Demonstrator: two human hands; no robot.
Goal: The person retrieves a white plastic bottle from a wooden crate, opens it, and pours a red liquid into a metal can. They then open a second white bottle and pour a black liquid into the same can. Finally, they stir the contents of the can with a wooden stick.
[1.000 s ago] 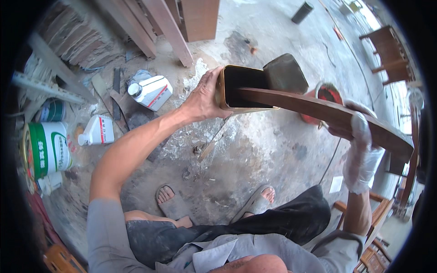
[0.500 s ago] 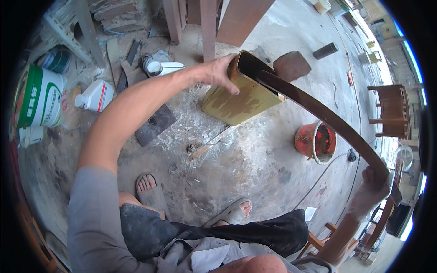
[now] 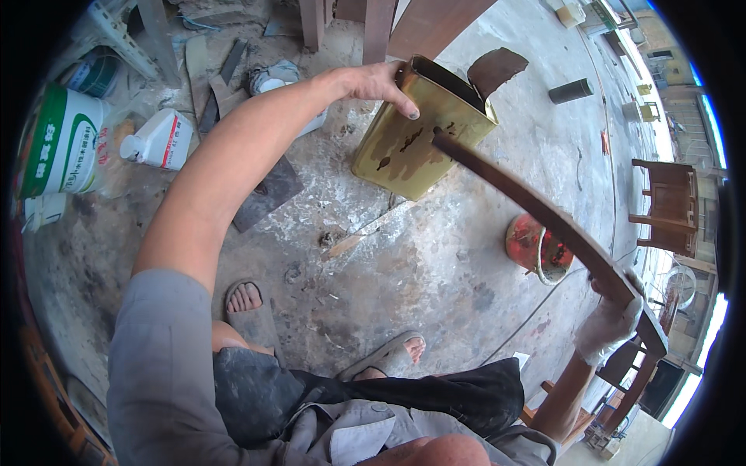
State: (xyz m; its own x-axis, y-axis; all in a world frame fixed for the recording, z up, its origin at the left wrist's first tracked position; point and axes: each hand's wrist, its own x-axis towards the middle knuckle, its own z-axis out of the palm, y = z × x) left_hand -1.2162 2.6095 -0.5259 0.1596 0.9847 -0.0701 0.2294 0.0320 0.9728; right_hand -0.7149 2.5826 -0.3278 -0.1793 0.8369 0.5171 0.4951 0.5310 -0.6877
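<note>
My left hand (image 3: 381, 87) grips the top rim of a gold rectangular metal can (image 3: 404, 147), its thumb lying over the outer wall. The can's top is cut open and its lid flap (image 3: 495, 71) is bent back. Dark wet-looking patches and streaks mark the can's front wall. In a pale glove, my right hand (image 3: 610, 322) is closed around the near end of a long, slightly curved dark brown wooden strip (image 3: 536, 206). The strip's far end is in front of the can's wall, beside a dark spot; whether they touch I cannot tell.
A red-stained bucket (image 3: 538, 247) stands right of the can. To the left are a green-and-white pail (image 3: 70, 144), a white jug (image 3: 162, 140) and a dark flat plate (image 3: 268, 198). A dark cylinder (image 3: 571, 91) lies at the far right, with a wooden chair (image 3: 664, 206) beyond the bucket.
The strip's far end has come out of the can's opening and is now lower, in front of the wall. The can has shifted slightly, and my right hand has moved left.
</note>
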